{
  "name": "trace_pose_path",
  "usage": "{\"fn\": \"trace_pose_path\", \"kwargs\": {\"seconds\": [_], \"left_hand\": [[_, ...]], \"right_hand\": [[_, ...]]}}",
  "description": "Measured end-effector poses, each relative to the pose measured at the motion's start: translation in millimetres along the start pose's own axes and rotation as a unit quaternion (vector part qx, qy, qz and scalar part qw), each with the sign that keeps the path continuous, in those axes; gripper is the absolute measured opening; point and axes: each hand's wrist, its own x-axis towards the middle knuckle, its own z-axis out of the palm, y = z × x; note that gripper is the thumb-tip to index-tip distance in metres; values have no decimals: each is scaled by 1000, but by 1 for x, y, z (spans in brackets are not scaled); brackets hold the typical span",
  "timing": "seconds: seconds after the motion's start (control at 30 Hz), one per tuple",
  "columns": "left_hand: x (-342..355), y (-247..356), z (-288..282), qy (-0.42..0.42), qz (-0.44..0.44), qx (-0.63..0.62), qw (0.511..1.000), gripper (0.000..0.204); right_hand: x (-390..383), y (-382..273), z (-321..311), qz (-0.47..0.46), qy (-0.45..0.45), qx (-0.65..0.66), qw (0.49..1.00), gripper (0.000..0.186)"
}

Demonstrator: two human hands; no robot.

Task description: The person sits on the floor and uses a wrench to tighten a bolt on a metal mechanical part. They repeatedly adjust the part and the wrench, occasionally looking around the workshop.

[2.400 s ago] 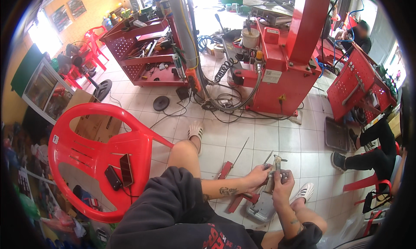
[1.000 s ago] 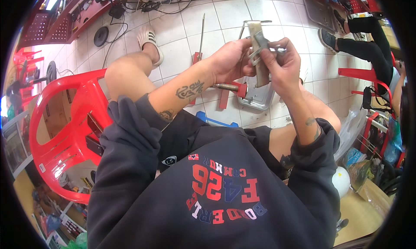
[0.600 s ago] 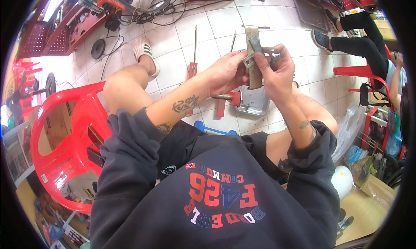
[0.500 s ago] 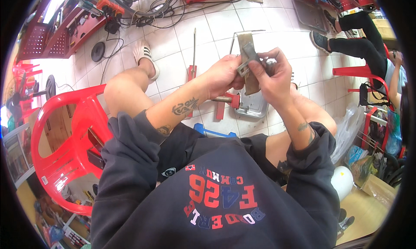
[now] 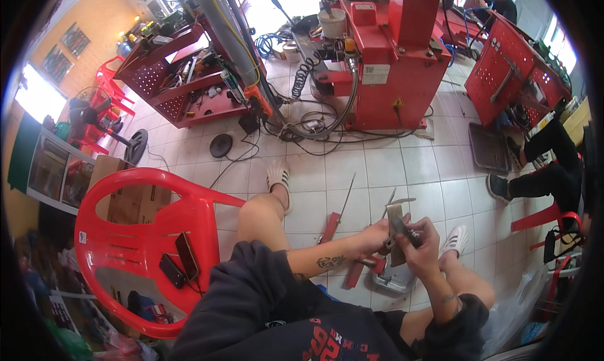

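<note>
Between my knees, my left hand and my right hand are closed on a flat, worn metal bar with a darker metal fitting across it, held upright over the floor. My right thumb presses on the fitting; my left fingertips are partly hidden behind the bar. A thin bent rod shows just beyond it. Below lie a red tool with a long rod, a red piece with a threaded bolt, and a grey metal tray, partly hidden by my hands and arms.
A red chair with two phones is at my left. Tool trolleys, a red machine, hoses and cables stand ahead. At right are a seated person's dark legs and a black tray; another person is behind.
My head has lifted since a second ago, bringing the machines back into view and my hands lower in the picture. Both hands still grip the metal bar.
</note>
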Motion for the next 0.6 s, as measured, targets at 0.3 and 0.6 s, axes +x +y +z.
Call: {"fn": "trace_pose_path", "kwargs": {"seconds": [0.3,0.6], "left_hand": [[-19,14,16,31,54,-15,998,55],[-26,36,40,51,-51,-65,995,51]], "right_hand": [[1,-13,-4,3,-37,-62,997,25],[-4,-12,-10,-4,-87,1,996,23]]}}
